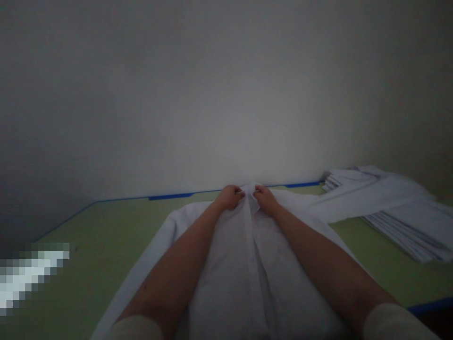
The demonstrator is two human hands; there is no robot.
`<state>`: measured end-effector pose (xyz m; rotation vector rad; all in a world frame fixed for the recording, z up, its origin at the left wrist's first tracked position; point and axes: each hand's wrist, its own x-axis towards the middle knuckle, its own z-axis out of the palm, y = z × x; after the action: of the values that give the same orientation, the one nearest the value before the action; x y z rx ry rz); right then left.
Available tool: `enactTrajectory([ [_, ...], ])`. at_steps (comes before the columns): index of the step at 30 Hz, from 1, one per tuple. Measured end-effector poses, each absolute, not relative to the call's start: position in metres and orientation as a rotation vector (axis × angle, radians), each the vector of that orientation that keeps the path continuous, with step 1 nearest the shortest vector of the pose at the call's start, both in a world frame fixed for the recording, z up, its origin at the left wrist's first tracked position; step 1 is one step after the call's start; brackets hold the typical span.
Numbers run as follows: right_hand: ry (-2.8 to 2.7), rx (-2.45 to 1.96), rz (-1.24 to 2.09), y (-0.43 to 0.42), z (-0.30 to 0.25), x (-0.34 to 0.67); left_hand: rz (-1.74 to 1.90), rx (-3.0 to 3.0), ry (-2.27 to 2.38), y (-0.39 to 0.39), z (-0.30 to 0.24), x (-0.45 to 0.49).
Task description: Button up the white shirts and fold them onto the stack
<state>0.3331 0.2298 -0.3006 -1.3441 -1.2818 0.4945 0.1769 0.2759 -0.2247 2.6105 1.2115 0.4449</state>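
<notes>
A white long-sleeved garment (230, 264), which looks like a shirt or coat, lies spread out with its front strip running down the middle toward me. My left hand (231, 197) pinches the cloth at the far end, left of the strip. Just right of it, my right hand (265, 200) grips the same end near the collar area. Both arms reach forward over the garment. One sleeve (332, 200) stretches to the right and lies over a stack of folded white cloth. Fingertips of both hands are partly hidden in the fabric.
The green table top (88, 250) has a blue edge strip (171, 196) along the wall. Folded white garments (399, 231) are stacked at the right. A pale wall (226, 94) rises behind the table. A pixelated bright patch (31, 274) covers the lower left.
</notes>
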Motion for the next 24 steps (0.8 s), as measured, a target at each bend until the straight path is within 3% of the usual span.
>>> enactTrajectory([
  [13,-1.441,-1.459,0.247,0.234,-0.283,0.336,0.501,2.666,1.205,0.281,-0.22,0.185],
  [24,-1.502,-1.405,0.294,0.241,-0.276,0.342,0.53,2.723,1.091,0.282,-0.216,0.195],
])
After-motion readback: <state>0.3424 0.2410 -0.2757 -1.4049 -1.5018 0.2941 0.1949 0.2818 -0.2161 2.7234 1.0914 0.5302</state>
